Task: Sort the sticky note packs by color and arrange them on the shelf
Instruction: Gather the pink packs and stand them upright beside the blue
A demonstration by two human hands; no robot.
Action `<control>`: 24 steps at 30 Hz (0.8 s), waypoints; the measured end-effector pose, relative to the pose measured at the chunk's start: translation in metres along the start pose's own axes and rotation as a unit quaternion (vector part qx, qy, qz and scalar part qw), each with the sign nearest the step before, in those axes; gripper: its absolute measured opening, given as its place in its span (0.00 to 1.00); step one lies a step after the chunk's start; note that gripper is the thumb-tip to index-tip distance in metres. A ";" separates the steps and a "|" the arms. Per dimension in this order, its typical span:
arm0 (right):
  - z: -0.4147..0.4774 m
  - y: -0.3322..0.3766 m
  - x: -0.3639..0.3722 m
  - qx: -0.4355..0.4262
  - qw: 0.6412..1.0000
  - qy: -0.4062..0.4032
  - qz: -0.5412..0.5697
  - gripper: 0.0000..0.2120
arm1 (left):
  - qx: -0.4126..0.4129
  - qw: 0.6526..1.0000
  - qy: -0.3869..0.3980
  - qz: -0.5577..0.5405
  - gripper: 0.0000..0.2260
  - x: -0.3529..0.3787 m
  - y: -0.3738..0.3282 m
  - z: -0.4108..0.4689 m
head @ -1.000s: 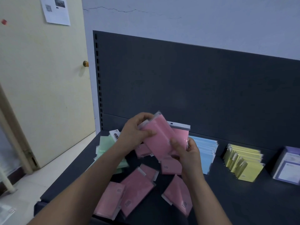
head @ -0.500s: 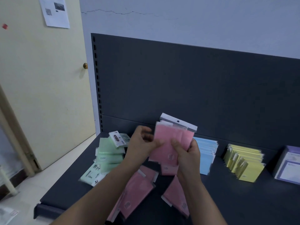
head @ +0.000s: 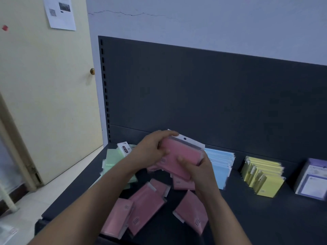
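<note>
Both hands hold a bundle of pink sticky note packs (head: pixel 182 156) above the dark shelf (head: pixel 265 218). My left hand (head: pixel 152 149) grips its top and left side; my right hand (head: pixel 198 168) clasps its lower right edge. Several loose pink packs (head: pixel 145 207) lie flat on the shelf below my arms. A green stack (head: pixel 113 160) lies at the left, partly hidden by my left forearm. A blue row (head: pixel 221 165) stands just right of my hands, then a yellow row (head: pixel 261 174) and a purple-white row (head: pixel 313 181) at the far right.
The shelf's dark back panel (head: pixel 212 96) rises behind the packs. A cream door (head: pixel 44 96) stands at the left with a paper sheet (head: pixel 60 13) taped on it. Pale floor (head: pixel 35 200) lies left of the shelf edge.
The held pink packs have been squared together and tipped from upright to lying lower and slanted. My left hand moved over the top of the bundle.
</note>
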State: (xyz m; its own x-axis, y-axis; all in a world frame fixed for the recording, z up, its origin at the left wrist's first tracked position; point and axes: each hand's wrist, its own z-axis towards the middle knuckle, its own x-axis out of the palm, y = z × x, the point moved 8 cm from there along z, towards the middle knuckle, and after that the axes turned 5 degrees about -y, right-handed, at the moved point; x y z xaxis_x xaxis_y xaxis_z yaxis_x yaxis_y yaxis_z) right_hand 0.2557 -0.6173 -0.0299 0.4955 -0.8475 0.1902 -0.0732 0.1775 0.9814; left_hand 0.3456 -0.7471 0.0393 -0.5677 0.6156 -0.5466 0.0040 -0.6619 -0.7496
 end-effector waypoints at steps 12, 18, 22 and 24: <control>0.000 0.008 -0.004 -0.103 0.994 0.024 -0.024 0.47 | -0.144 0.915 -0.009 -0.376 0.29 0.036 0.027 -0.020; -0.001 0.016 -0.006 -0.075 0.997 0.032 -0.008 0.19 | -0.125 0.908 -0.014 -0.401 0.37 0.033 0.026 -0.018; -0.002 0.017 -0.007 -0.060 0.998 0.025 0.001 0.14 | -0.123 0.913 -0.009 -0.390 0.27 0.032 0.025 -0.015; -0.002 0.017 -0.008 -0.070 0.997 0.018 0.002 0.13 | -0.125 0.918 -0.015 -0.376 0.20 0.029 0.025 -0.014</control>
State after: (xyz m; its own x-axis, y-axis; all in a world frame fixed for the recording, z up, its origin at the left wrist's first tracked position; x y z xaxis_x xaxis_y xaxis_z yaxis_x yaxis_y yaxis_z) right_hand 0.2521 -0.6068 -0.0145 0.5270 -0.8280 0.1912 0.0448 0.2518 0.9668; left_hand 0.3405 -0.7396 -0.0007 -0.5093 0.8442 0.1673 -0.2119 0.0654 -0.9751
